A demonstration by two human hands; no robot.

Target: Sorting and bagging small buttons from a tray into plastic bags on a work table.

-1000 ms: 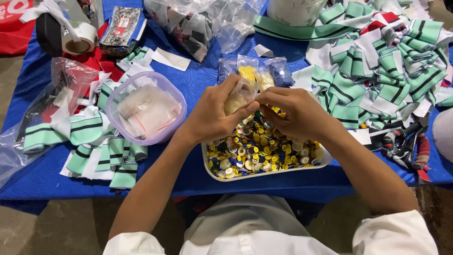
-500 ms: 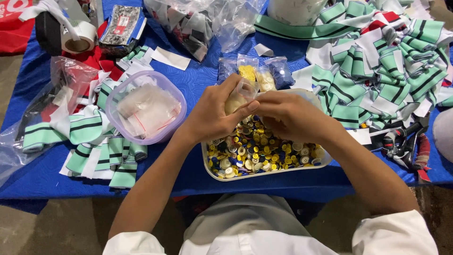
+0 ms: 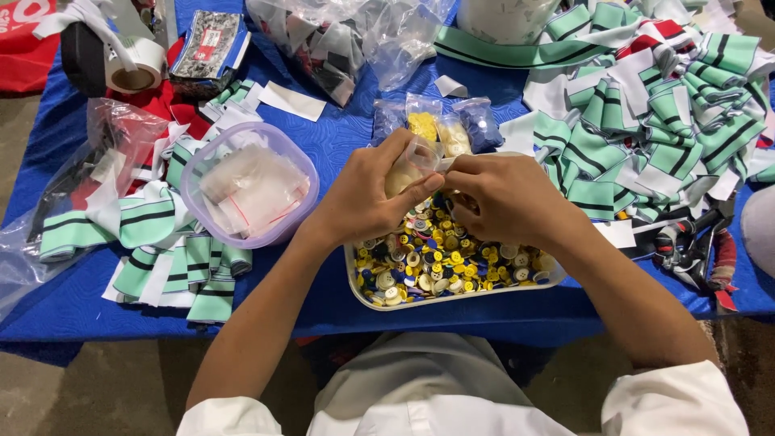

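Observation:
My left hand [image 3: 367,198] grips a small clear plastic bag [image 3: 412,164] holding pale buttons, just above a white tray [image 3: 452,300] filled with yellow, white and blue buttons [image 3: 436,258]. My right hand [image 3: 504,198] pinches the bag's mouth from the right, fingers closed against it. Both hands meet over the tray's far edge. Behind them lie small filled bags of buttons [image 3: 440,125] on the blue table [image 3: 339,137].
A lilac plastic bowl [image 3: 250,190] with empty small bags stands left of the tray. Green-and-white striped fabric pieces pile at left [image 3: 153,242] and right [image 3: 646,121]. A tape roll [image 3: 133,69], large clear bags [image 3: 339,36] and scissors [image 3: 694,246] lie around.
Both hands stay over the tray with the bag; the fingers have shifted slightly at its opening. Nothing else has moved.

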